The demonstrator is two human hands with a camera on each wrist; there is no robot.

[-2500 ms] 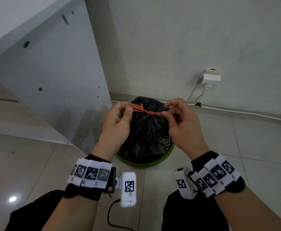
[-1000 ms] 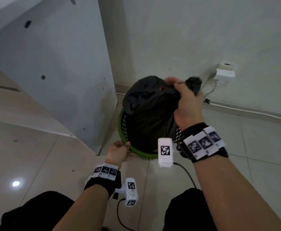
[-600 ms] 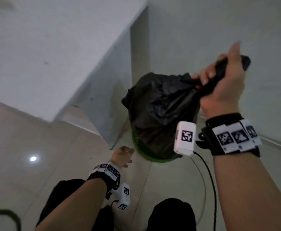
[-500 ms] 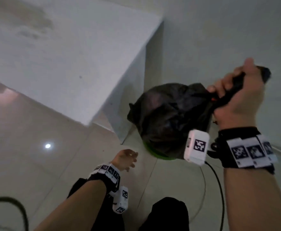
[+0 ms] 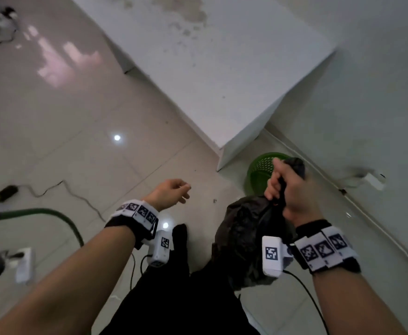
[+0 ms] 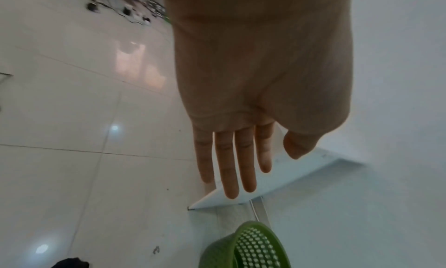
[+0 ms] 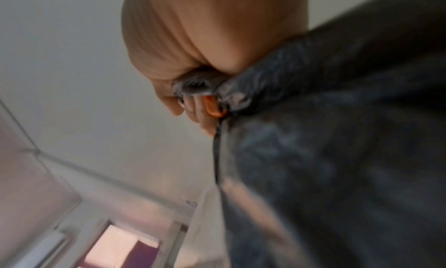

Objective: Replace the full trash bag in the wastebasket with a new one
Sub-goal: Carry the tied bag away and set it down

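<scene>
Full trash bag (image 5: 244, 240) is now out of the green wastebasket (image 5: 261, 172), which a second ago still held it. Basket stands bare on the floor (image 5: 77, 153) by the wall, beside the white cabinet (image 5: 222, 76). Removal looks done; new liner not seen yet. Right hand (image 5: 290, 192) is clamped on the tied neck, orange tie (image 7: 212, 106) at the fingers, bag hanging below it. Left hand (image 5: 169, 192) is free, fingers straight, holding nothing, well apart from the bag.

The wastebasket (image 5: 263, 174) is standing on the floor (image 5: 53, 131) at the cabinet (image 5: 222, 68) corner, against the wall (image 5: 367, 93); the trash bag (image 5: 244, 238) is hanging nearer, right of the left hand (image 5: 169, 193)
</scene>
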